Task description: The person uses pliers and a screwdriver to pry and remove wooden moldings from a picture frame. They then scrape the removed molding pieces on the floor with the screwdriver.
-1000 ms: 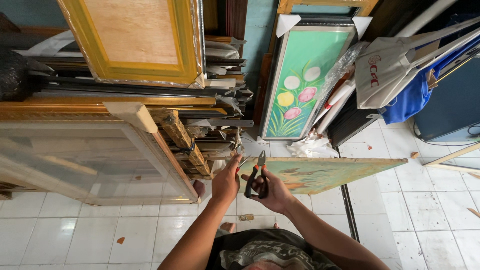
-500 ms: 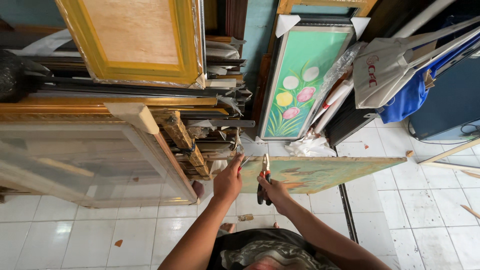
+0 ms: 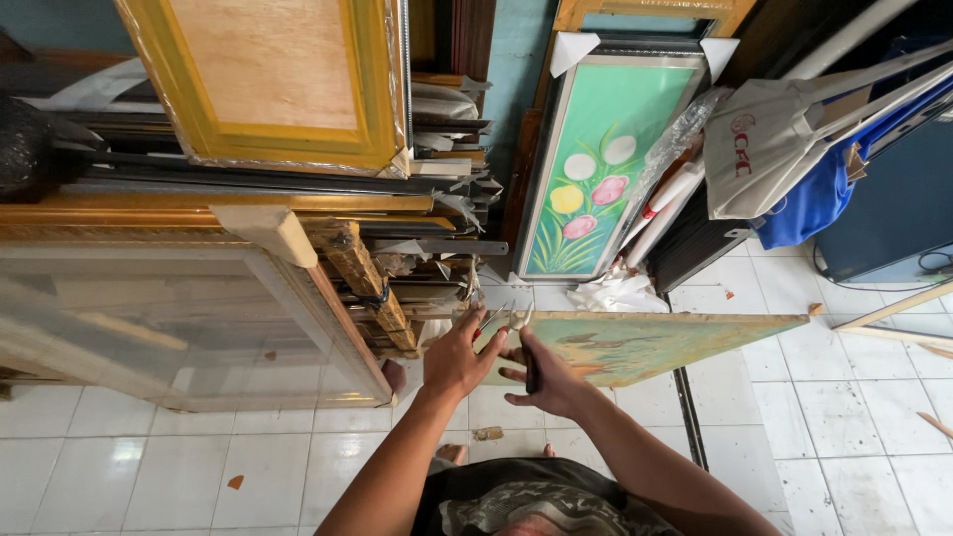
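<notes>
White tiled floor (image 3: 139, 447), scattered with small chips and scraps; a dark metal track runs across it below the right side of the canvas. Cramped storage corner: teal wall behind, a stack of frames and mouldings (image 3: 298, 213) piled on the left, topped by a yellow-framed board (image 3: 283, 74) leaning out. A large glazed frame (image 3: 169, 328) leans low on the left, close to the person's left arm. A tall framed flower painting (image 3: 596, 164) stands against the wall, white corner guards at its top. On the right, a white bag (image 3: 769, 149) over blue cloth and a dark panel. Open floor lies mostly to the lower right and lower left; the middle is tight between the frame stack and the canvas. The unframed canvas (image 3: 655, 342) is held edge-up and nearly level, painted in green and orange tones, its top edge a pale strip, its left end at the hands. Left hand (image 3: 459, 359) grips that left end, fingers curled over the edge. Right hand (image 3: 551, 382) is closed round dark-handled pliers (image 3: 524, 347), whose metal tips meet the canvas edge just beside the left fingers.
</notes>
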